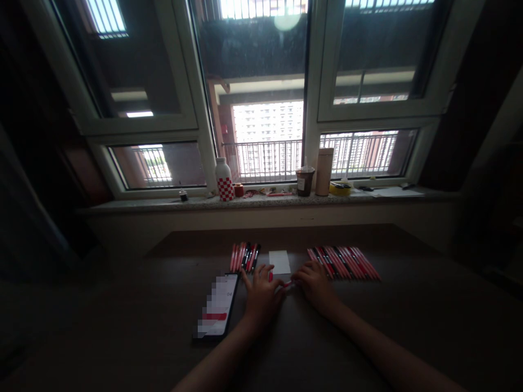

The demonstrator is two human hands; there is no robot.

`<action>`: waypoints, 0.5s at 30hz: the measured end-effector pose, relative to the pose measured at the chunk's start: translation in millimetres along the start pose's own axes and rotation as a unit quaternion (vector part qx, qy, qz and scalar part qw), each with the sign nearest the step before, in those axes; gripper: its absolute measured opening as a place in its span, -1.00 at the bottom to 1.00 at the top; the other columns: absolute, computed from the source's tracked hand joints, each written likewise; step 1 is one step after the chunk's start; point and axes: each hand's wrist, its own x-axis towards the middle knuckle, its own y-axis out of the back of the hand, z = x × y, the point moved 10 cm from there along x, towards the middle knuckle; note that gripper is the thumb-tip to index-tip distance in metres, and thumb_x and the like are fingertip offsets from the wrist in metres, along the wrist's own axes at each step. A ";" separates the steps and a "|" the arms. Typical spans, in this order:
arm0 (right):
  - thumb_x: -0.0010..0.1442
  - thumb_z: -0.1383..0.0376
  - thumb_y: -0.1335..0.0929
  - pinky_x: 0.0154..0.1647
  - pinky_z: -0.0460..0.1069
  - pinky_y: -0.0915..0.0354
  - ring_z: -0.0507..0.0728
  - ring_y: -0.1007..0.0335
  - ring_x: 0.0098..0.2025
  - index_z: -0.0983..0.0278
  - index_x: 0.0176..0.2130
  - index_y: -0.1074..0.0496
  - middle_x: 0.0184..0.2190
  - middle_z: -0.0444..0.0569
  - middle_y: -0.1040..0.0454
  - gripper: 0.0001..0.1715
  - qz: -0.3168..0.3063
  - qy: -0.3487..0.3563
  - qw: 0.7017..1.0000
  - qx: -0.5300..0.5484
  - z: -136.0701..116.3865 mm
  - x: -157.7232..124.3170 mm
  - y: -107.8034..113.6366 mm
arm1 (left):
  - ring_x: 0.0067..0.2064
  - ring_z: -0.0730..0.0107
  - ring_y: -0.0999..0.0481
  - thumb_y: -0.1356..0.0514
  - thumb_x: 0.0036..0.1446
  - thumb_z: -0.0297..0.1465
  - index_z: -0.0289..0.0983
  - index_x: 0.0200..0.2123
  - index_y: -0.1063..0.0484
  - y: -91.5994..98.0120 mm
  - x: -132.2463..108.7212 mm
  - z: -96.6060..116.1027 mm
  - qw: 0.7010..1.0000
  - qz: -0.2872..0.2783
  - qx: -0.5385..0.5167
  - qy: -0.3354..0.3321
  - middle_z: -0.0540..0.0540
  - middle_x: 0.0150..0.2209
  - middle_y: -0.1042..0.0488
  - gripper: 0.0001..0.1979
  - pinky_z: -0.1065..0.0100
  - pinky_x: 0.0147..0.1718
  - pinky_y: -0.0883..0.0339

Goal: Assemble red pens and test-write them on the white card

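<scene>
My left hand [261, 291] and my right hand [315, 284] meet low over the dark table. Between their fingertips is a slim pinkish pen [288, 283], its ends hidden by the fingers. A small red piece [270, 276] shows among my left fingers; its kind is unclear. Just beyond the hands lies a square white paper [280, 262]. Left of the paper is a short row of red, pink and black pens and pencils [244, 257]. A longer row of similar pencils and pens [344, 263] lies at the right, beyond my right hand.
A phone [218, 307] with a lit screen lies left of my left hand. On the windowsill [196, 202] stand a red-checked bottle [224, 179], a drink cup [304, 181], a tall tumbler [324, 171] and a yellow tape roll [340, 189]. The table [310, 348] reaches toward the window wall.
</scene>
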 end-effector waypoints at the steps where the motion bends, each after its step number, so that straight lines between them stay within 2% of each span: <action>1: 0.20 0.41 -0.30 0.09 0.11 -0.01 0.18 -0.20 -0.03 0.15 -0.23 -0.50 -0.26 -0.10 -0.51 -0.77 -0.001 0.001 1.000 0.003 -0.6 -0.1 0.6 | 0.19 0.10 -0.18 -0.15 0.12 -0.25 -0.06 -0.30 -0.50 2.1 0.4 0.4 1.000 0.005 -0.001 0.001 -0.04 0.09 -0.33 -0.87 -0.36 0.15 0.50; 7: 0.21 0.39 -0.28 0.08 0.12 -0.03 0.19 -0.21 -0.04 0.17 -0.21 -0.49 -0.26 -0.08 -0.51 -0.78 0.011 -0.002 1.000 0.007 -0.1 -0.9 3.6 | 0.14 0.19 -0.26 -0.10 0.17 -0.32 -0.09 -0.27 -0.47 13.3 1.1 -0.7 0.999 0.046 0.005 0.017 -0.09 0.04 -0.35 -0.85 -0.28 0.19 0.44; 12: 0.20 0.41 -0.26 0.07 0.11 -0.05 0.18 -0.23 -0.05 0.18 -0.20 -0.48 -0.27 -0.06 -0.50 -0.76 0.015 0.000 1.000 0.003 0.2 -0.5 2.9 | 0.12 0.18 -0.27 -0.07 0.18 -0.37 -0.11 -0.24 -0.47 13.6 0.8 -4.6 0.998 0.061 0.001 0.027 -0.09 0.02 -0.35 -0.82 -0.27 0.19 0.36; 15: 0.20 0.40 -0.26 0.08 0.12 -0.05 0.18 -0.23 -0.04 0.18 -0.20 -0.47 -0.27 -0.06 -0.50 -0.76 0.011 0.002 1.000 0.007 -1.1 -0.2 2.6 | 0.11 0.18 -0.28 -0.05 0.20 -0.34 -0.11 -0.23 -0.47 14.7 1.1 -4.5 0.997 0.067 -0.007 0.025 -0.10 0.01 -0.36 -0.81 -0.27 0.19 0.35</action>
